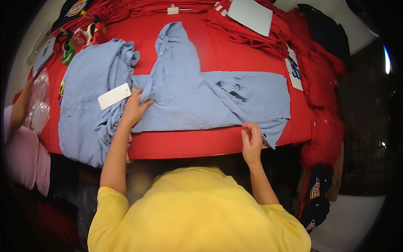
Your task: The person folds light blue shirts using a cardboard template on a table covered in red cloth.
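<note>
A light blue long-sleeved shirt (180, 101) lies spread on the red cloth-covered table (189, 145), one sleeve pointing to the far side. My left hand (135, 110) is at the shirt's left end, thumb and fingers closed on a fold of its cloth. At the near edge, toward the right, my right hand (252, 145) has its fingers bent and its thumb apart from them, with no cloth visible between. Left of my left hand is a pile of blue garments (86, 92), with a blank white card (114, 96) on it.
Red garments (247, 31) are stacked at the far right under a white sheet (250, 17). Scissors (294, 69) lie on a white card at the right. Tape rolls (67, 52) stand far left. Another person's arm (21, 103) reaches in beside a clear plastic bag (38, 103).
</note>
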Demonstrator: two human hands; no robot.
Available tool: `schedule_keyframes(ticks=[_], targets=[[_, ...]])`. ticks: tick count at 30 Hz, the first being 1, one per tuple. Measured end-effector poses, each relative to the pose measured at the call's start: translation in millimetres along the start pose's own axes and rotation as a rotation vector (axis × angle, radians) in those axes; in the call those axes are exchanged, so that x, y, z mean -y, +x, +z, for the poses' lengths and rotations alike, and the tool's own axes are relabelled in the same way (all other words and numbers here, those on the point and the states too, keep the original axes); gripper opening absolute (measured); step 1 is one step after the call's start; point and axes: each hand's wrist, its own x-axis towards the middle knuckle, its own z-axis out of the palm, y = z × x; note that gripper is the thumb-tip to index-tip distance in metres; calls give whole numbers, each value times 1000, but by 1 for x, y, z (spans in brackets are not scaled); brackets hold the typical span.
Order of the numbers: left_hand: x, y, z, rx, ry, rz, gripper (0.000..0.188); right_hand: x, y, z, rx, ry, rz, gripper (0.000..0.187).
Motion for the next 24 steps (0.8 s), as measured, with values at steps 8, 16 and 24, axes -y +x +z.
schedule_keyframes(ticks=[8, 16, 24], targets=[[-6, -1, 11, -84, 56, -16, 24, -118, -66, -55, -327, -552, 100, 27], [-4, -2, 9, -53, 144, -22, 31, -151, 78, -187, -474, -259, 84, 22], [-33, -1, 21, -137, 610, -311, 28, -170, 224, -124, -372, -598, -14, 26]])
